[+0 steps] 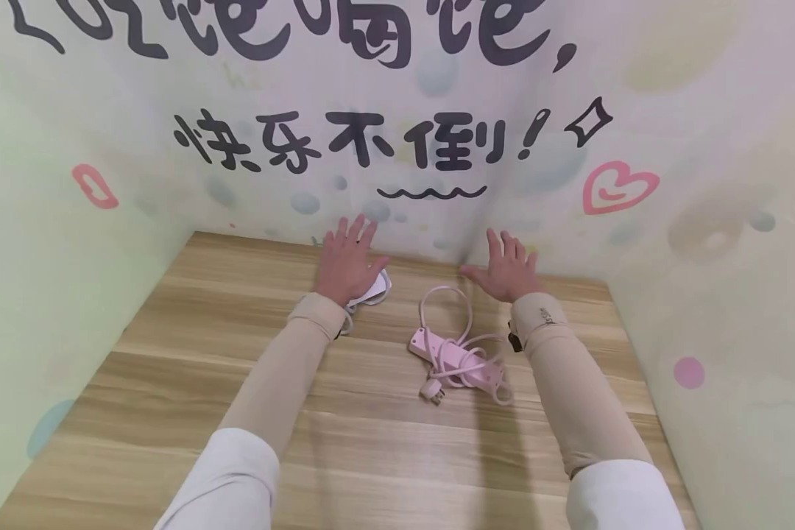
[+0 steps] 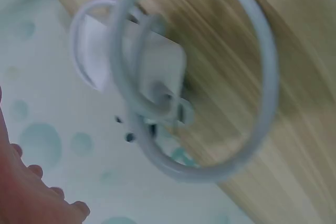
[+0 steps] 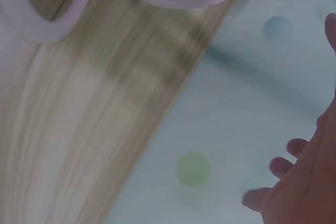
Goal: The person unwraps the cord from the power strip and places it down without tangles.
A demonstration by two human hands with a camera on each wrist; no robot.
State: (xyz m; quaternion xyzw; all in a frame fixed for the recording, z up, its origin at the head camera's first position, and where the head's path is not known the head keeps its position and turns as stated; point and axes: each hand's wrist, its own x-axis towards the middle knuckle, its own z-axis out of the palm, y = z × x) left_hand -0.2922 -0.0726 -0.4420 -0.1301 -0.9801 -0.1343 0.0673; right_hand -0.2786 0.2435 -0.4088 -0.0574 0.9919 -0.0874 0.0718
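Observation:
My left hand [image 1: 347,261] reaches toward the back wall with its fingers spread, over a white block with a cord [image 1: 374,288] that it partly hides. In the left wrist view that white block [image 2: 165,64] has pale cord loops around it, and the left hand [image 2: 31,195] shows at the lower left, holding nothing. My right hand [image 1: 507,272] is also spread near the wall, empty. A pink power strip [image 1: 452,357] wrapped in its own cord lies between the forearms. The right wrist view shows pink cord loops [image 3: 191,2] and the right hand [image 3: 302,182].
The wood-grain tabletop [image 1: 351,449] meets a pale back wall [image 1: 305,177] with dark lettering and coloured dots. Side walls [image 1: 722,294] close in on the left and right. The pink plug [image 1: 432,390] lies toward the front of its strip.

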